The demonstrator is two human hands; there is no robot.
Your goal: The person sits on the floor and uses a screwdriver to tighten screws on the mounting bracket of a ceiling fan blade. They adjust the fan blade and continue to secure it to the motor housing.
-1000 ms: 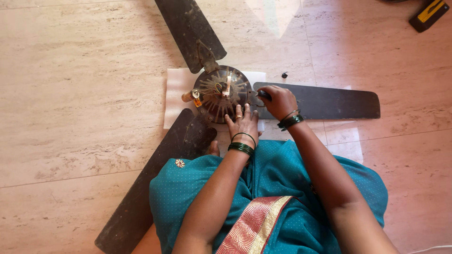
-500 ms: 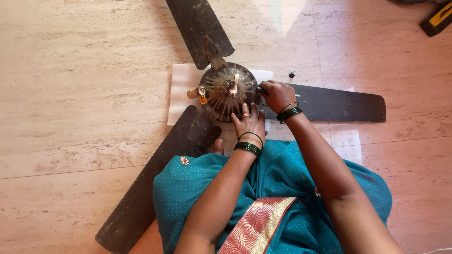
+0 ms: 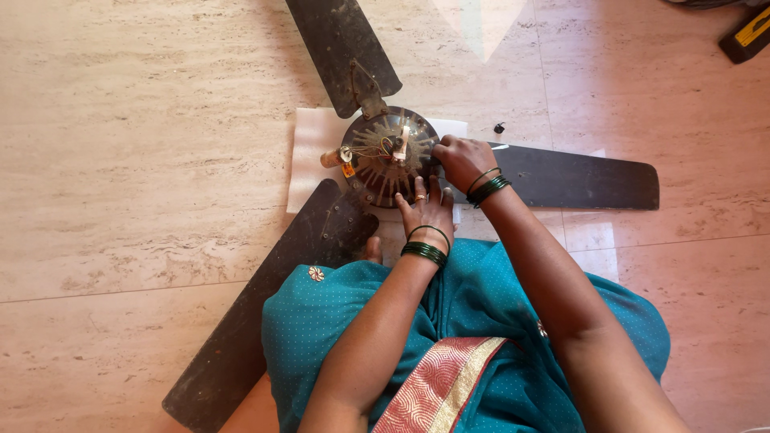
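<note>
Round dark metal fan motor housing (image 3: 391, 157) on a white sheet (image 3: 309, 152) on the beige stone floor (image 3: 136, 120), three dark blades spread around. Left hand (image 3: 427, 210) flat, fingers open against its near rim. Right hand (image 3: 460, 159) closed at its right edge; grip's contents hidden.

The right hand (image 3: 463, 158) covers the right rim of the fan motor (image 3: 389, 156), so whatever its fingers grip is hidden. The upper fan blade (image 3: 341, 48) and a yellow-and-black tool (image 3: 747, 36) at upper right are cut by the frame's edge. A small dark part (image 3: 499, 127) is too small to identify.
</note>
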